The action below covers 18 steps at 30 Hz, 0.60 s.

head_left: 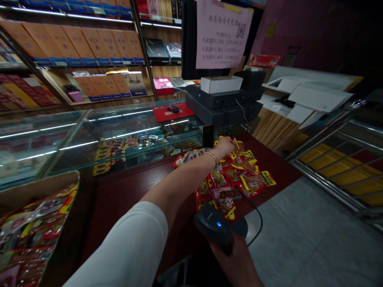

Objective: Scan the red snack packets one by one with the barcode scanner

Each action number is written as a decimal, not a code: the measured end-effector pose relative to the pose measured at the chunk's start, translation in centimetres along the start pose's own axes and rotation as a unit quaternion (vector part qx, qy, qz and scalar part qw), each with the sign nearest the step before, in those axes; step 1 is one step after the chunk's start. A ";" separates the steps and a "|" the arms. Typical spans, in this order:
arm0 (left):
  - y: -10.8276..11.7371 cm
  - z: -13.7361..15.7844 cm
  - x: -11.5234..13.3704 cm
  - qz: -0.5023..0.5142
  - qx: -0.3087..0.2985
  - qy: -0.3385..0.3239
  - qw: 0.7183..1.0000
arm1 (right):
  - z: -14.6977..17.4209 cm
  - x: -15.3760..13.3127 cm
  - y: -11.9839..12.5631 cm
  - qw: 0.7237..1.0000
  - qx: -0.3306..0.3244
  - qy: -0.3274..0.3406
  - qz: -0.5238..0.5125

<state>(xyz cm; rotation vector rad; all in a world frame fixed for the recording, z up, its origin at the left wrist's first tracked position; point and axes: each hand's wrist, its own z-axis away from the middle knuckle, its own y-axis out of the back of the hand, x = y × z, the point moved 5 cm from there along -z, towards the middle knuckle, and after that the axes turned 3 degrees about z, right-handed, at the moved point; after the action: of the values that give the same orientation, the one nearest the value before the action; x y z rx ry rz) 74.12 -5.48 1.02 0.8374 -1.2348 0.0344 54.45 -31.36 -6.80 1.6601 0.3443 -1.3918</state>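
My right hand (236, 259) is wrapped round the handle of a black barcode scanner (214, 225) with a blue light on top. The scanner is held low over the near edge of the dark red counter. My left arm stretches across the counter, a gold bracelet (213, 156) at its wrist. Far out, my left hand (226, 146) has its fingers closed at the edge of a red and yellow snack packet (238, 146) in the pile. Several more snack packets (257, 180) lie spread and overlapping around and below that hand. My left forearm hides some of them.
A cardboard box (78, 187) full of packets stands at the left. Behind are a glass display case (125, 113), a small dark upright device (208, 135), a red mat (160, 114) with a mouse, and a monitor (189, 44) bearing a paper sign. Metal railing (329, 195) stands right.
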 end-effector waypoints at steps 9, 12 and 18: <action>8.7 11.7 -5.3 0.066 0.051 -0.054 0.995 | 0.0 -0.8 -0.4 0.999 -0.009 0.034 0.017; 14.4 22.6 -8.9 0.135 0.159 -0.054 0.976 | 0.4 -2.1 -1.5 0.998 -0.034 0.052 0.001; 23.5 43.8 -15.1 0.085 0.436 0.074 0.893 | 0.2 -2.9 -4.5 0.991 -0.090 0.077 0.063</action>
<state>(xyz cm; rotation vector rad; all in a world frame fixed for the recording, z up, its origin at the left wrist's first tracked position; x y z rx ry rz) 22.31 -7.96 4.57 1.4607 -1.1285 0.8346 50.23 -28.13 -6.24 1.6143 0.4326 -1.1109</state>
